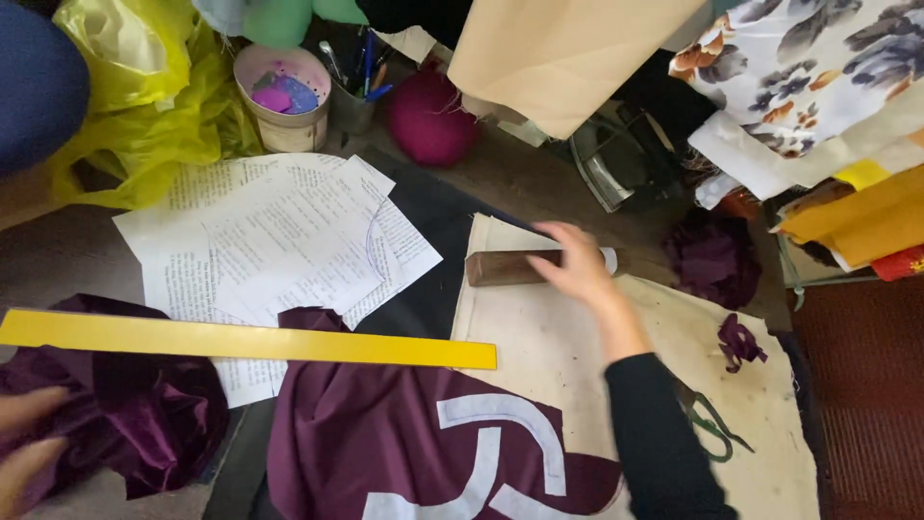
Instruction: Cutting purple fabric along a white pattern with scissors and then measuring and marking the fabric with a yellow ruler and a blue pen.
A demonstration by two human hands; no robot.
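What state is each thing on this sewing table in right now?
Right hand: resting on the brown wooden block, grip unclear.
Left hand: on crumpled purple velvet.
Long yellow ruler: lying flat across papers and cloth.
Green-handled scissors: lying on cream cloth.
Round paper tub: open, scraps inside.

- I see a small tailoring or sewing workshop, probably run inside a home, with the work done low on a crowded surface.
- Dark purple fabric (pixel 385 433) with white cut-out pattern shapes (pixel 505 443) lies spread in front of me.
- A long yellow ruler (pixel 241 339) crosses the cloth, and scissors (pixel 712 419) rest on a cream padded board (pixel 577 356).
- Printed paper sheets (pixel 279 241) carry a drawn curve, like a pattern.
- Folded cloth is piled at the right: floral fabric (pixel 808 67), yellow fabric (pixel 857 217).
- A round tub of scraps (pixel 282 96) and a cup of pens (pixel 356 82) stand at the back, beside a magenta ball (pixel 430 117) that looks like yarn.
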